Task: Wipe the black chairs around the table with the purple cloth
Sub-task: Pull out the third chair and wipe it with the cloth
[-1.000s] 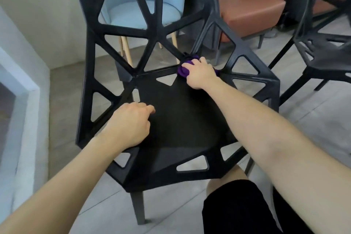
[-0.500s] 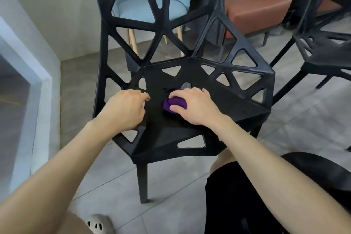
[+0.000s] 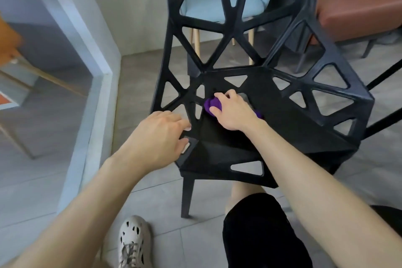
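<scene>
- Now the right hand grips the bunched purple cloth against the seat of the black lattice plastic chair.
- Left hand, loose-fingered, braces its edge.
- Seat-wiping step; next, probably sweep rightward.

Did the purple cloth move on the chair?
Yes. The purple cloth, gripped by the right hand, slid left across the black chair, away from the seat's back edge.

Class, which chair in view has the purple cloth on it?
The black lattice chair in front: the right hand holds the purple cloth on its seat. The pale blue chair and brown seat stand behind.
</scene>
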